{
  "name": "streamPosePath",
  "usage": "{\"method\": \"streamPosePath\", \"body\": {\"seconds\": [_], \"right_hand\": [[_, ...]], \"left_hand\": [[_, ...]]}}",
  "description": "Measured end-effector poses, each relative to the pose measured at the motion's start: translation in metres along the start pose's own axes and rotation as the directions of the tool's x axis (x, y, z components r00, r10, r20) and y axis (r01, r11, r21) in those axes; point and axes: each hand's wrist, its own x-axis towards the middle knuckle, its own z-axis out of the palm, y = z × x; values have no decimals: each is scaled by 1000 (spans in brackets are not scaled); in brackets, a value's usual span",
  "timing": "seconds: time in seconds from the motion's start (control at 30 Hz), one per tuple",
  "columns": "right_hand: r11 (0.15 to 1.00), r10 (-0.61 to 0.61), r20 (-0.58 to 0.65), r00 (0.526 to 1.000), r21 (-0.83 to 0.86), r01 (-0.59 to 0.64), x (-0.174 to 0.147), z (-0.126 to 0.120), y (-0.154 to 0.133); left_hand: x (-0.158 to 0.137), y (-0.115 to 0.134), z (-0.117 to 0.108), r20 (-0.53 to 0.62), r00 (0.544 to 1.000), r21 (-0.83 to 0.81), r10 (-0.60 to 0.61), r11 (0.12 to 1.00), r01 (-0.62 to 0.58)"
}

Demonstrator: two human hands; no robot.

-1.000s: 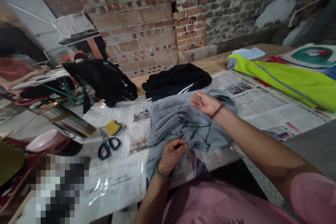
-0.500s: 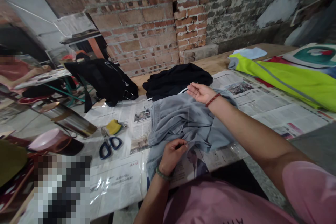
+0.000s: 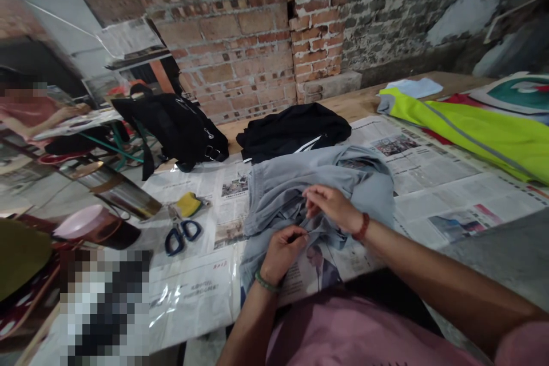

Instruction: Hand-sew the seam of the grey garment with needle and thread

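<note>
A grey garment (image 3: 278,177) lies bunched in front of me on the newspaper. At its near edge my left hand (image 3: 283,251) is closed, with thumb and forefinger pinching the grey cloth. My right hand (image 3: 332,206) hovers just above the garment, close to the left hand. Its fingertips are drawn together in a pinch, and whatever they hold is too small to make out. Behind the grey cloth lies a folded black garment (image 3: 291,128) with white stripes. To the left are scissors (image 3: 182,234) with dark blue handles, beside a small yellow object (image 3: 189,204).
Plastic-covered newspaper (image 3: 193,291) spreads over the table. On the left stand a metal flask (image 3: 118,189), a cup with a pink lid (image 3: 83,220) and a black bag (image 3: 175,131). A neon-yellow garment (image 3: 472,131) and an iron (image 3: 514,91) lie right. Another person (image 3: 30,108) sits far left.
My right hand has come down and towards me from above the far edge of the grey garment to beside my left hand. The left hand keeps its pinch in place.
</note>
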Motion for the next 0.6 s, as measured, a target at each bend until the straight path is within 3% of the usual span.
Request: {"method": "streamPosePath", "body": {"seconds": [0.07,0.13,0.27,0.4,0.6], "right_hand": [[995,11,-30,999,-100,-14,-14,0,22],[996,22,-78,997,-86,-28,-19,-5,39],[998,18,-108,994,59,-11,-17,-16,51],[1000,21,-94,995,19,-20,-16,-16,49],[1000,29,-96,995,-2,-29,-19,-16,49]], "left_hand": [[0,0,1,17,997,77,76,994,-77],[-2,0,5,51,981,216,188,957,-195],[-15,1,16,152,923,574,354,729,-374],[-35,-1,13,147,912,831,384,451,-325],[-48,8,-27,66,947,973,314,188,-130]]}}
